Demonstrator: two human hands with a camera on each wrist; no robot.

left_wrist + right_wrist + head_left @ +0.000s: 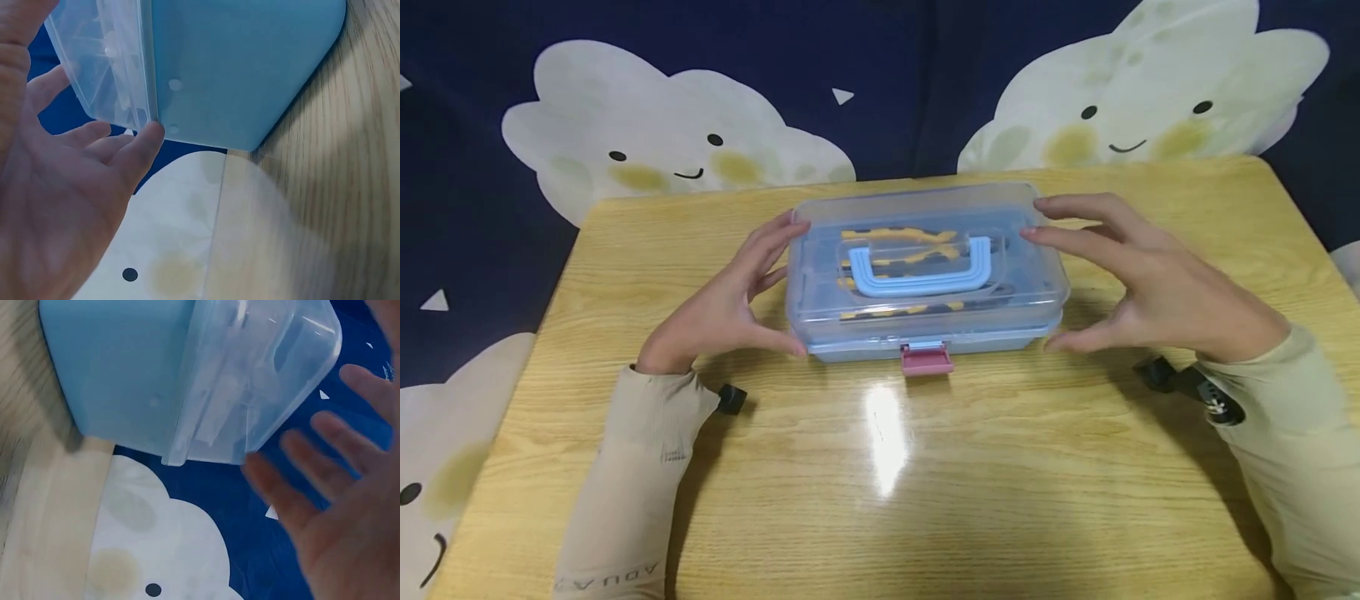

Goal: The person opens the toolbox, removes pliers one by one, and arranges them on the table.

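Note:
A plastic storage box [925, 331] sits on the table, with a light-blue base, a clear lid [820, 242] and a blue carrying handle [921, 283] folded down. At its front, a pink latch [927, 360] is flipped outward. Several yellow-and-black pieces [902, 312] show through the lid. My left hand [730, 304] touches the box's left end with spread fingers, the thumb by the front corner. In the left wrist view, a fingertip [150, 130] meets the rim between lid and base. My right hand [1157, 279] is spread around the right end; its fingers [290, 494] look blurred and mostly apart from the lid.
The box stands near the far edge of a wood-grain table [925, 517]. Behind hangs a dark-blue cloth [895, 67] with smiling clouds. Small black wrist devices [732, 398] stick out by both sleeves.

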